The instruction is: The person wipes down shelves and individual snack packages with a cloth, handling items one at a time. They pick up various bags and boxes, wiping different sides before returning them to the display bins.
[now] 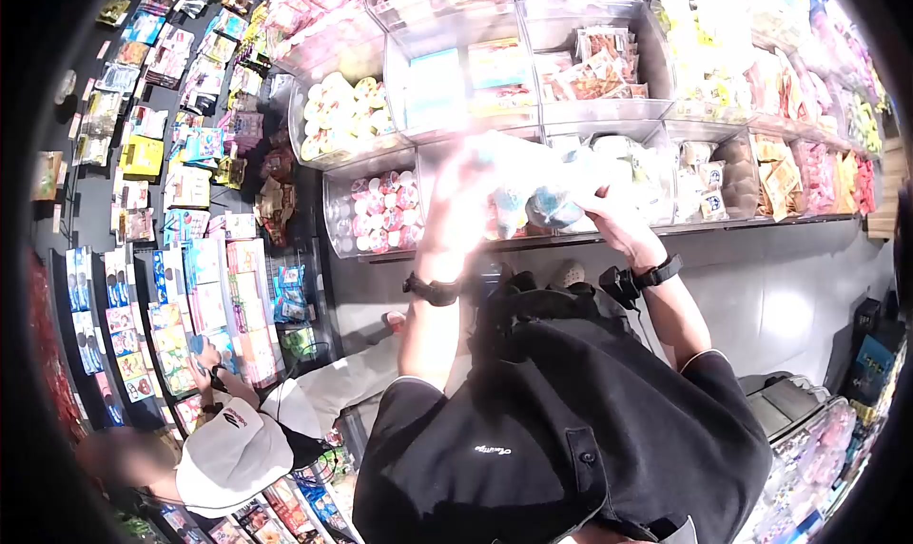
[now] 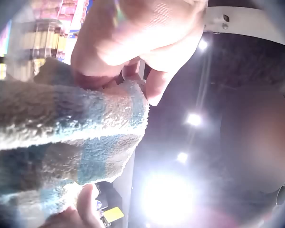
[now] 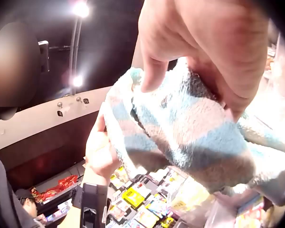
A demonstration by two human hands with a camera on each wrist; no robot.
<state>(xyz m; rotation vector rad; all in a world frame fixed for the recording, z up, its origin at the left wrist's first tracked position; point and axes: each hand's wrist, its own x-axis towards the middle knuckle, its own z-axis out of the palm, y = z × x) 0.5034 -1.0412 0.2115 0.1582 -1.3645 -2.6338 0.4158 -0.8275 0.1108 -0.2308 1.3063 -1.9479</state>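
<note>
As the bare left hand [image 2: 147, 38] and the bare right hand [image 3: 209, 42] hold it up, a fluffy cloth patterned in pale blue, white and grey [image 2: 57, 114] spreads between them, toward one o'clock from the head view's centre, against clear plastic bins [image 1: 599, 111]. The left hand is clamped on the cloth between thumb and curled fingers; the right hand pinches its fabric the same way. From the cloth, round red-and-white packs [image 1: 388, 209] lie at nine o'clock and brown plastic-wrapped packets [image 1: 599, 68] toward one o'clock. At eight o'clock, a second person in white [image 1: 233, 458] reaches toward shelves of colourful boxes [image 1: 166, 330].
</note>
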